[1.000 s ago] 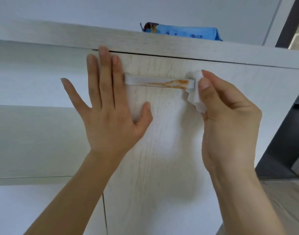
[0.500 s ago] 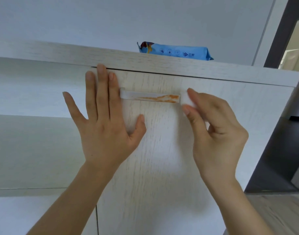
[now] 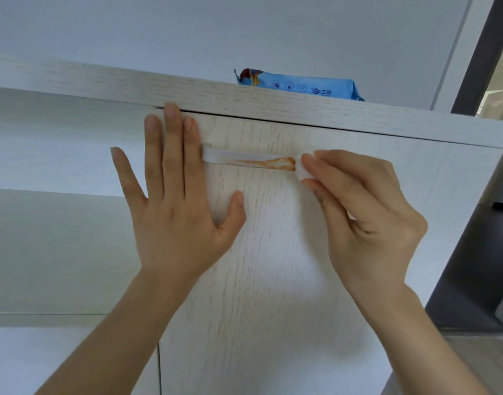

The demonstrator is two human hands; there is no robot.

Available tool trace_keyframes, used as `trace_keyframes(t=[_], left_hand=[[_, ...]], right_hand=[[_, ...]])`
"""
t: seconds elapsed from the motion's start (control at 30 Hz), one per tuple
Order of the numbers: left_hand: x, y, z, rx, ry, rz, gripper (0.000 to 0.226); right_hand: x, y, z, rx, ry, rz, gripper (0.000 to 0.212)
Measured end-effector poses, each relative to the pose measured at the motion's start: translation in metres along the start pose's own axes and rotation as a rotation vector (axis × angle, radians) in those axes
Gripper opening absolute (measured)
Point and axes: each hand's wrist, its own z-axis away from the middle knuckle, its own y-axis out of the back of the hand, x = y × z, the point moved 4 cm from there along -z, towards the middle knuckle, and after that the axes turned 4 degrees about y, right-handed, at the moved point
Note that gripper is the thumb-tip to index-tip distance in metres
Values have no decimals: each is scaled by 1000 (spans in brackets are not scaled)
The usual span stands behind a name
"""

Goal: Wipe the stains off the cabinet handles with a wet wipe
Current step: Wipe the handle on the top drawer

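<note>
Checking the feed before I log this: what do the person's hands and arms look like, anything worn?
Both forearms are bare, with no sleeve in view. The left hand and right hand wear no gloves, rings, watch or bracelet. Fingernails are short and unpainted.

Home interior, pale wood-grain cabinet (image 3: 273, 280), wipes pack (image 3: 301, 85) on top; white wall (image 3: 244, 29)
</note>
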Motion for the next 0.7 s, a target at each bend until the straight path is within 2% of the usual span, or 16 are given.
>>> trace_keyframes(t=[0.27,0.47,0.57,0.7], left_hand=[[2,0,1,7,-4,7,77],[-1,3,8,36,-31,121,71],[-3,3,10,38,-41,114,69],[-1,2,10,28,-31,70,69]], right_hand=[[1,-2,-3,-26,38,59,18],[0,6,-11,-51,87,45,21],[-3,-4,-15,-95,138,40,18],[-4,-6,-12,-59,153,81,18]])
